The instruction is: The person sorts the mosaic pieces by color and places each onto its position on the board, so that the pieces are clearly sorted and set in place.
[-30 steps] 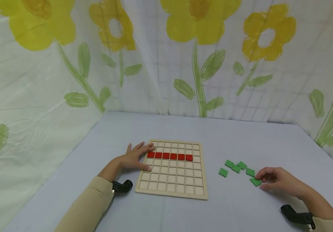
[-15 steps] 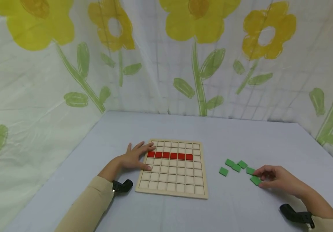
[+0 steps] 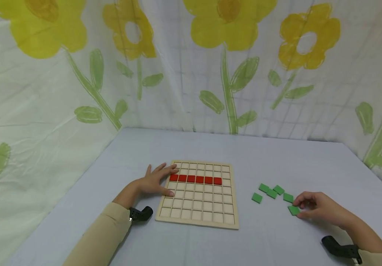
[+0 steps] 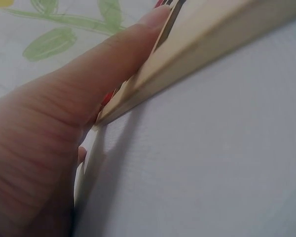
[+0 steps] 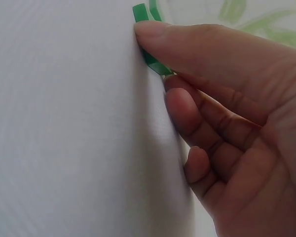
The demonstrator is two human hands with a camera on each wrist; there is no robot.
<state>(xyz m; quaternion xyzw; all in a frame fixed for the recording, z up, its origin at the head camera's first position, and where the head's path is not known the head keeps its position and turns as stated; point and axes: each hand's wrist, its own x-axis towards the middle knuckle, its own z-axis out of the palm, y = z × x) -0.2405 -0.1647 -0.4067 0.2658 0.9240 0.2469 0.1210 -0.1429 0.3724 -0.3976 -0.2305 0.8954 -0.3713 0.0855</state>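
A pale wooden grid board [image 3: 195,224] lies flat, with a row of red square tiles [image 3: 199,179] in its cells. My left hand [image 3: 152,183] rests with fingers spread on the board's left side. In the left wrist view, its thumb [image 4: 108,59] lies over the wooden rim. To the right, my right hand [image 3: 324,207] pinches the nearest green square tile [image 3: 293,210] between thumb and index finger. The right wrist view shows the thumb [image 5: 187,47] against that tile's edge, close to the cloth; the other fingers curl below.
Several more green tiles [image 3: 272,193] lie loose between the board and my right hand, one [image 3: 256,198] apart on the left. A pale cloth [image 3: 244,155] covers the table. Behind it hangs a curtain [image 3: 177,74] with yellow flowers.
My right hand edges left, then back, and the green tile at its fingertips has slid slightly toward me, away from its neighbour. My left hand and the board stay put.
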